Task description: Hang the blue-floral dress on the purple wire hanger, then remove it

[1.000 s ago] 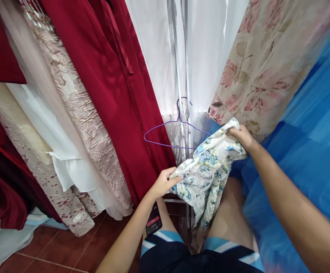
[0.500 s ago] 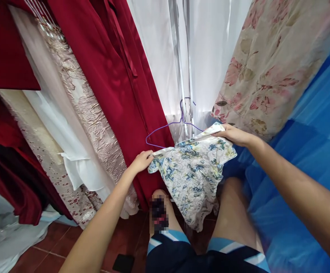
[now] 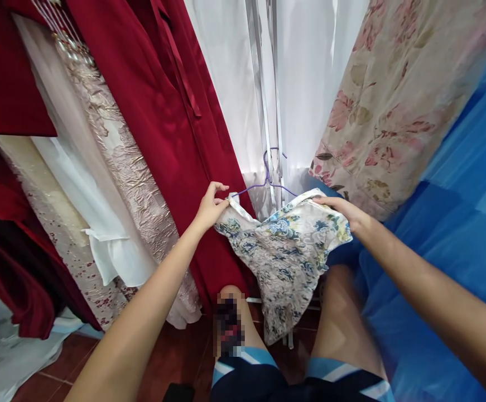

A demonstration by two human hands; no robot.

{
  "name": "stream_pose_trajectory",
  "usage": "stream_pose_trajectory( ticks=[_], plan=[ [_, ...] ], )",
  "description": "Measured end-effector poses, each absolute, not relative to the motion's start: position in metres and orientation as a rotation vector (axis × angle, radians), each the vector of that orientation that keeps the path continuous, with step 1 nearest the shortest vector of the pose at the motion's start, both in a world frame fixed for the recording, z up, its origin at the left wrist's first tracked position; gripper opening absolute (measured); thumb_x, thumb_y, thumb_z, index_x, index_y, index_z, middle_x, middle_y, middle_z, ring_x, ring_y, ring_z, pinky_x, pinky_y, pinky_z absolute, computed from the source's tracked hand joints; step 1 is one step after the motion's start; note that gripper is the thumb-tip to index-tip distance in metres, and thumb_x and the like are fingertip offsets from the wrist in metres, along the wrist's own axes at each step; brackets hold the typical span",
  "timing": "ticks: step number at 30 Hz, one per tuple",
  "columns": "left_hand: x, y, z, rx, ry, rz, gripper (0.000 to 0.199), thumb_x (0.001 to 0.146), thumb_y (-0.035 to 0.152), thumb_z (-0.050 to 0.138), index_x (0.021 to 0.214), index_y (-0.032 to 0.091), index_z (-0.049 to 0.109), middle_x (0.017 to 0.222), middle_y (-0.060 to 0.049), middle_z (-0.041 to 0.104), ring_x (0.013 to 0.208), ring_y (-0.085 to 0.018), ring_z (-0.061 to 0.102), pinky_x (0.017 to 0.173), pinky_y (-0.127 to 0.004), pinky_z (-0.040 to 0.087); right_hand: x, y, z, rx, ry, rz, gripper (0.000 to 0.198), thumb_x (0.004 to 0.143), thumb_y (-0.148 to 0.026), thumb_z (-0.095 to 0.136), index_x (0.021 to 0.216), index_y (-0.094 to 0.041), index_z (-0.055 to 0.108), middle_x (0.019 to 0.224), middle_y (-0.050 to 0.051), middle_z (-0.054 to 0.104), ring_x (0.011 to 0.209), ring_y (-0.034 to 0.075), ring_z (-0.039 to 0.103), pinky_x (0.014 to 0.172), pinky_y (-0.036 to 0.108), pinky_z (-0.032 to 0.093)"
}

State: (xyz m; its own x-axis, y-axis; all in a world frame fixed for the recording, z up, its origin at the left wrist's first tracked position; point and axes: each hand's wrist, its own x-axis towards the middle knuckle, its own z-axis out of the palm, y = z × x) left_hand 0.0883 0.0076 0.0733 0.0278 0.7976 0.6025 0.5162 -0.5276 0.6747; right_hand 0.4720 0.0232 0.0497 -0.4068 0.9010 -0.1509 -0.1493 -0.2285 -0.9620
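A white blouse with blue and yellow flowers hangs in front of me on a thin purple hanger. Both hanger arms run into its shoulders. My left hand pinches the left shoulder strap between thumb and fingers, the other fingertips lifted. At the opposite shoulder my right hand grips the fabric, thumb side up. The blouse drapes down to a narrow gathered hem between my knees. The hanger's hook lies against white ribbon strips.
Dark red cloth and pale brocade hang at the left. White curtain-like fabric is behind, with a pink-flowered garment and blue tulle at the right. A dark flat object lies on the red tiled floor.
My left hand has risen and brought the left shoulder up over the hanger's arm, which was bare before. The right hand has shifted slightly along its shoulder. The hem has swung left.
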Motion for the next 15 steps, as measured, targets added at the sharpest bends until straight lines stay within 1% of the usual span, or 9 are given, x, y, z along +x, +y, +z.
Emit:
stream_pose_trajectory(
  ticks=[2, 3, 5, 6, 7, 8, 11, 13, 15],
  plan=[
    [0.089, 0.004, 0.068, 1.958, 1.417, 1.62, 0.042, 0.074, 0.025, 0.066, 0.111, 0.021, 0.047, 0.136, -0.011, 0.054, 0.066, -0.007, 0.062, 0.061, -0.021, 0.046, 0.475, 0.019, 0.038, -0.875, -1.21, 1.693, 0.024, 0.081, -0.036, 0.069, 0.095, -0.016, 0.071, 0.082, 0.008, 0.076, 0.075, 0.024, 0.073, 0.072, 0.037, 0.058],
    [0.088, 0.003, 0.064, 1.934, 1.446, 1.646, 0.041, 0.074, 0.028, 0.068, 0.11, 0.02, 0.05, 0.131, -0.011, 0.058, 0.065, -0.007, 0.061, 0.06, -0.021, 0.046, 0.475, 0.016, 0.029, -0.822, -1.188, 1.603, 0.026, 0.08, -0.038, 0.07, 0.097, -0.018, 0.071, 0.086, 0.006, 0.076, 0.079, 0.023, 0.072, 0.075, 0.036, 0.057],
    [0.085, 0.0, 0.057, 1.937, 1.5, 1.623, 0.029, 0.078, 0.035, 0.067, 0.099, 0.016, 0.058, 0.108, -0.008, 0.067, 0.068, -0.011, 0.061, 0.061, -0.022, 0.045, 0.476, 0.009, 0.008, -0.759, -1.147, 1.337, 0.028, 0.079, -0.043, 0.072, 0.097, -0.02, 0.07, 0.089, 0.002, 0.074, 0.08, 0.018, 0.069, 0.076, 0.03, 0.055],
    [0.084, -0.003, 0.054, 1.966, 1.533, 1.593, 0.025, 0.081, 0.037, 0.065, 0.092, 0.016, 0.062, 0.094, -0.006, 0.069, 0.07, -0.013, 0.061, 0.063, -0.023, 0.045, 0.476, 0.005, -0.003, -0.757, -1.135, 1.206, 0.028, 0.08, -0.045, 0.072, 0.093, -0.021, 0.069, 0.087, 0.0, 0.071, 0.078, 0.016, 0.066, 0.073, 0.026, 0.053],
    [0.084, -0.005, 0.052, 2.005, 1.568, 1.568, 0.024, 0.084, 0.039, 0.062, 0.087, 0.015, 0.064, 0.085, -0.005, 0.068, 0.071, -0.015, 0.06, 0.065, -0.024, 0.044, 0.476, 0.001, -0.012, -0.768, -1.136, 1.102, 0.029, 0.08, -0.048, 0.072, 0.088, -0.021, 0.067, 0.083, -0.001, 0.068, 0.074, 0.014, 0.062, 0.069, 0.024, 0.05],
    [0.084, -0.008, 0.051, 2.047, 1.599, 1.557, 0.026, 0.087, 0.041, 0.059, 0.084, 0.015, 0.066, 0.08, -0.004, 0.067, 0.073, -0.016, 0.06, 0.067, -0.025, 0.044, 0.475, -0.003, -0.019, -0.781, -1.147, 1.03, 0.03, 0.082, -0.05, 0.071, 0.085, -0.021, 0.065, 0.079, -0.003, 0.065, 0.07, 0.013, 0.058, 0.066, 0.023, 0.048],
    [0.087, -0.017, 0.057, 2.148, 1.652, 1.586, 0.028, 0.091, 0.041, 0.056, 0.086, 0.016, 0.068, 0.082, -0.002, 0.069, 0.078, -0.018, 0.061, 0.071, -0.026, 0.043, 0.474, -0.005, -0.014, -0.783, -1.163, 0.903, 0.033, 0.083, -0.054, 0.069, 0.081, -0.022, 0.061, 0.073, -0.004, 0.058, 0.065, 0.012, 0.051, 0.062, 0.023, 0.044],
    [0.088, -0.021, 0.063, 2.181, 1.688, 1.601, 0.027, 0.092, 0.04, 0.054, 0.086, 0.017, 0.067, 0.082, -0.002, 0.068, 0.079, -0.018, 0.061, 0.072, -0.026, 0.043, 0.472, -0.001, 0.008, -0.758, -1.153, 0.857, 0.031, 0.083, -0.052, 0.069, 0.083, -0.022, 0.061, 0.074, -0.003, 0.058, 0.067, 0.013, 0.05, 0.064, 0.025, 0.043],
    [0.086, -0.022, 0.066, 2.196, 1.772, 1.584, 0.025, 0.092, 0.038, 0.053, 0.083, 0.018, 0.064, 0.078, -0.001, 0.066, 0.076, -0.018, 0.059, 0.071, -0.026, 0.041, 0.465, 0.003, 0.035, -0.744, -1.166, 0.858, 0.028, 0.083, -0.05, 0.069, 0.085, -0.023, 0.062, 0.076, -0.001, 0.058, 0.07, 0.015, 0.051, 0.065, 0.026, 0.043]
  ],
)
